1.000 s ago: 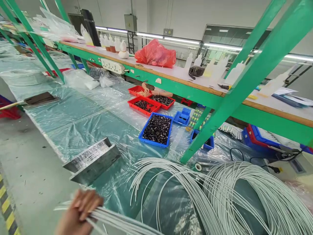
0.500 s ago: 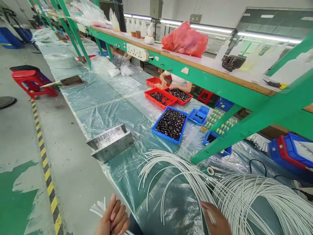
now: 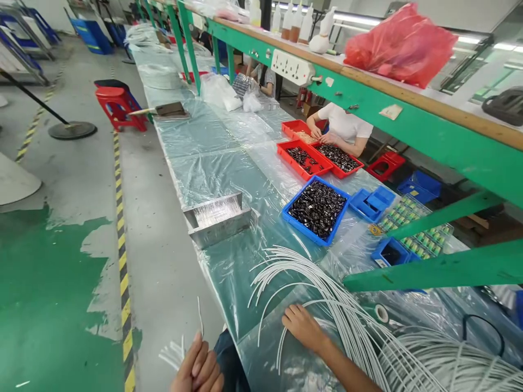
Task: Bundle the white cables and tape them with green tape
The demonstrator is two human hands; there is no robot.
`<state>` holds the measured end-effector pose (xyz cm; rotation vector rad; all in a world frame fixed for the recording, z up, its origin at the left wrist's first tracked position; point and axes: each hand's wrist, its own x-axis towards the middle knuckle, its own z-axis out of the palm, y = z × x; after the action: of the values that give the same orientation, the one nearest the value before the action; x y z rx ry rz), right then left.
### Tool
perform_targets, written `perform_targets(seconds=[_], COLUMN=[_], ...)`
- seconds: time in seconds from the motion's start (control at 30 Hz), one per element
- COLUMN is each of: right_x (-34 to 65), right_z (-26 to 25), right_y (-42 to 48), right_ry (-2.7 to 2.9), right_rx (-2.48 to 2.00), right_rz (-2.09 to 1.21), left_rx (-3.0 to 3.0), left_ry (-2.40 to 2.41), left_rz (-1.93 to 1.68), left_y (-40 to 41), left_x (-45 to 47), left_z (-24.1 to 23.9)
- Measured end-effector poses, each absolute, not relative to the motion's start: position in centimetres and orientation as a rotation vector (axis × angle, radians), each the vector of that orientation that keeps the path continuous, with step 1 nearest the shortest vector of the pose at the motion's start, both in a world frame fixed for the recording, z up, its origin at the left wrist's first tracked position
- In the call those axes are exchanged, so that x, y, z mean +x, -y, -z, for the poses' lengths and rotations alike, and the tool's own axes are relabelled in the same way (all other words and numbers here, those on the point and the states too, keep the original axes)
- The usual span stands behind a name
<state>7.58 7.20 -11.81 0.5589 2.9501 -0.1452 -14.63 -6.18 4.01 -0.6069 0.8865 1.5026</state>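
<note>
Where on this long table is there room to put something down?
A broad free patch of covered table lies between the metal channel and the brown board; a smaller one separates the channel from the blue tray. It's crowded near the right hand, with white strands, and around the red trays.

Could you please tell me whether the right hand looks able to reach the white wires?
Probably yes: the right hand is close beside the white wires, with no barrier visible between them.

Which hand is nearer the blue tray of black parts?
Right: the right hand is over the table, short of the blue tray; the left hand is farther, beside the table's edge.
</note>
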Motion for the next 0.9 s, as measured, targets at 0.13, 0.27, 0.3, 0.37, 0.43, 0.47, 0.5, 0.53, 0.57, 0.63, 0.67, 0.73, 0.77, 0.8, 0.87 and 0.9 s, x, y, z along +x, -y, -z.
perform_targets(seconds=[0.13, 0.27, 0.3, 0.37, 0.43, 0.47, 0.5, 0.53, 0.57, 0.63, 0.67, 0.73, 0.77, 0.8, 0.87, 0.9], right_x=[7.0, 4.8, 4.1, 2.8, 2.0, 1.9, 2.0, 2.3, 2.8, 4.0, 4.6, 5.5, 5.8, 6.0, 6.1, 6.1], right_z=[11.0, 8.9, 8.3, 7.3, 6.6, 6.4, 6.4, 6.5, 6.7, 7.4, 7.8, 8.5, 8.8, 9.1, 9.4, 9.5], right_y=[-8.8, -11.7, -12.6, -14.5, -16.1, -16.7, -17.2, -17.5, -17.6, -17.5, -17.3, -16.9, -16.7, -16.6, -16.6, -16.7], right_ry=[-2.929, -2.904, -2.895, -2.862, -2.811, -2.779, -2.738, -2.685, -2.623, -2.47, -2.39, -2.261, -2.22, -2.195, -2.177, -2.17], right_rx=[0.389, 0.504, 0.6, 0.796, 0.934, 0.983, 1.028, 1.074, 1.129, 1.272, 1.355, 1.51, 1.571, 1.617, 1.673, 1.691], right_rz=[0.185, 0.249, 0.252, 0.26, 0.282, 0.295, 0.308, 0.316, 0.317, 0.288, 0.261, 0.197, 0.166, 0.138, 0.094, 0.082], left_rx=[-0.616, -0.598, -0.598, -0.602, -0.61, -0.614, -0.619, -0.626, -0.641, -0.684, -0.708, -0.747, -0.76, -0.769, -0.79, -0.801], left_ry=[-0.902, -0.917, -0.919, -0.921, -0.916, -0.912, -0.907, -0.902, -0.897, -0.89, -0.892, -0.91, -0.918, -0.925, -0.934, -0.936], left_rz=[-1.54, -1.545, -1.545, -1.552, -1.561, -1.565, -1.57, -1.574, -1.576, -1.58, -1.581, -1.588, -1.599, -1.611, -1.639, -1.65], left_y=[6.4, 6.4, 6.3, 6.2, 6.0, 6.0, 6.0, 6.0, 5.9, 5.9, 5.9, 5.8, 5.7, 5.6, 5.2, 4.9], left_x=[-14.7, -15.0, -15.0, -15.1, -15.1, -15.1, -15.2, -15.2, -15.2, -15.2, -15.2, -15.1, -15.1, -15.1, -15.2, -15.3], left_z=[-3.0, -2.4, -2.3, -2.1, -1.9, -1.7, -1.5, -1.4, -1.2, -0.9, -0.9, -0.8, -0.8, -0.8, -0.7, -0.7])
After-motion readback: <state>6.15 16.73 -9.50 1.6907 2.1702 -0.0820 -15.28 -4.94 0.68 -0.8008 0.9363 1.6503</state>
